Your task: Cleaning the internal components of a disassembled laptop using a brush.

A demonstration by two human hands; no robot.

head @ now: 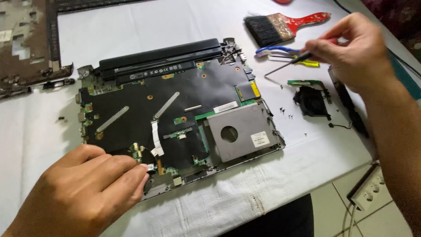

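Fingertips of the left hand are pinched together on a small metal connector at the near edge of the opened black laptop base with its exposed circuit board. The right hand is closed around a slim black-shafted screwdriver, held above the white cloth-covered table with the tip pointing left and down, well apart from the base. A long black battery bar is seated along the far edge of the base, and a grey metal drive cover with 1 round hole is set in its near right corner. Just beside the right hand, a small black cooling fan and several loose tiny screws are laid on the cloth. A black-bristled paintbrush with a red handle is seen farther back.
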